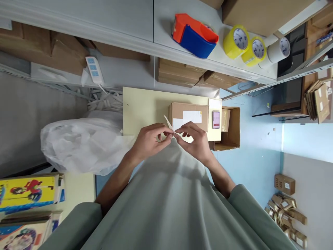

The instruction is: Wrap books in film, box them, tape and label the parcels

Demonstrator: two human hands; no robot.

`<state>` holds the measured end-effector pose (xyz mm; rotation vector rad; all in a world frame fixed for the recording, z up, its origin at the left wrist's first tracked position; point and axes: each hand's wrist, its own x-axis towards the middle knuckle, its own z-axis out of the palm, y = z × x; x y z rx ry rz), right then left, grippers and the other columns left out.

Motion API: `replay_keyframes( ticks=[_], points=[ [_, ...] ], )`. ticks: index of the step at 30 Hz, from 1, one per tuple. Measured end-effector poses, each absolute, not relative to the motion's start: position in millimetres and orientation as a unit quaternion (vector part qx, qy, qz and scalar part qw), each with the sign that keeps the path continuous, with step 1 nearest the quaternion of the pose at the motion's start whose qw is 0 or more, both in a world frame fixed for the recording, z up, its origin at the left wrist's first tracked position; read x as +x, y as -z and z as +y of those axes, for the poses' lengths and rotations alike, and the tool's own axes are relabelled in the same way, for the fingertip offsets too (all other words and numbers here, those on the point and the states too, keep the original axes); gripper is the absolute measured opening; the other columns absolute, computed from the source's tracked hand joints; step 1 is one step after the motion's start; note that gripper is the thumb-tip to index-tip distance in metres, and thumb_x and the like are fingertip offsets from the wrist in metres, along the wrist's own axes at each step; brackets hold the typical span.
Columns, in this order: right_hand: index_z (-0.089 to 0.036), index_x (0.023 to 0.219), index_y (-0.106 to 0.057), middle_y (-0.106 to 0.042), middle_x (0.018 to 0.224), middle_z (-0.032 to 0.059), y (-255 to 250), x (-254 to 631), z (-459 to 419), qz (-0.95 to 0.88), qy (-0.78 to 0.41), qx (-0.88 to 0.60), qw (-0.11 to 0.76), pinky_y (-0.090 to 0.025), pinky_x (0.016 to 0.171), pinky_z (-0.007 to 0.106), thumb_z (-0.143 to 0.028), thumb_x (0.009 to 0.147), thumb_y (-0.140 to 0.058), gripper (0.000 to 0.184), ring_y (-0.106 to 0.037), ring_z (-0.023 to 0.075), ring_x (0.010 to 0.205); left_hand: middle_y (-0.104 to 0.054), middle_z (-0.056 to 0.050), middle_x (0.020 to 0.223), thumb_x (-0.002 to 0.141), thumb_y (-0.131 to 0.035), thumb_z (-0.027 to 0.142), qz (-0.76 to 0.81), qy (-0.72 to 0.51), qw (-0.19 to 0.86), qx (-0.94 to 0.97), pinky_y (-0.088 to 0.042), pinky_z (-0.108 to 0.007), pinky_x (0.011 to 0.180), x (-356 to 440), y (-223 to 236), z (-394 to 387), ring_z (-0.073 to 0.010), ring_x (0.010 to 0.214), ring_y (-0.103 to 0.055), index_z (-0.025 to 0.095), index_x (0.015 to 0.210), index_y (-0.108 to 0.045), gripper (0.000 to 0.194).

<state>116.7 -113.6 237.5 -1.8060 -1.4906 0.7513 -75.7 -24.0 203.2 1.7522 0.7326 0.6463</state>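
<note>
Both hands meet in front of my body, over the near edge of a pale yellow table (pixel 145 107). My left hand (pixel 153 140) pinches a thin white slip of paper (pixel 168 122) between thumb and fingertips. On the slip's other side, my right hand (pixel 195 141) pinches at the same corner, its fingertips touching the left ones. The slip stands up tilted from the fingers; its lower part is hidden by them. Just beyond lies a closed cardboard box (pixel 188 107) bearing white labels. A phone (pixel 215 119) rests to the right of the box.
Overhead, a shelf holds an orange and blue tape dispenser (pixel 195 36) and several tape rolls (pixel 236 41). A power strip (pixel 95 70) is at upper left. White plastic bags (pixel 83 144) bulge left of the table. An open carton (pixel 235 128) stands right; books (pixel 28 192) lie lower left.
</note>
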Motion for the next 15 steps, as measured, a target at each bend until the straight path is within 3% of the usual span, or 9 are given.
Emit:
replay_keyframes(
  ticks=[6, 15],
  points=[
    [-0.028, 0.093, -0.079, -0.078, 0.099, 0.0049, -233.0, 103.3, -111.6, -0.579, -0.272, -0.710, 0.293, -0.059, 0.071, 0.035, -0.036, 0.104, -0.066, 0.019, -0.072, 0.0185, 0.077, -0.079, -0.002, 0.084, 0.094, -0.064, 0.033, 0.331, -0.249, 0.505, 0.757, -0.054, -0.028, 0.069, -92.2, -185.2, -15.3, -0.0169, 0.074, -0.067, 0.026, 0.086, -0.076, 0.017],
    [-0.026, 0.084, -0.073, -0.073, 0.087, 0.0022, -226.7, 131.7, -110.0, -0.507, -0.236, -0.744, 0.365, -0.057, 0.066, 0.033, -0.032, 0.099, -0.070, 0.016, -0.066, 0.0178, 0.073, -0.081, -0.003, 0.087, 0.084, -0.065, 0.034, 0.472, -0.241, 0.488, 0.694, -0.055, -0.028, 0.073, -137.1, -127.8, 5.9, -0.0200, 0.082, -0.074, 0.024, 0.085, -0.078, 0.016]
  ],
)
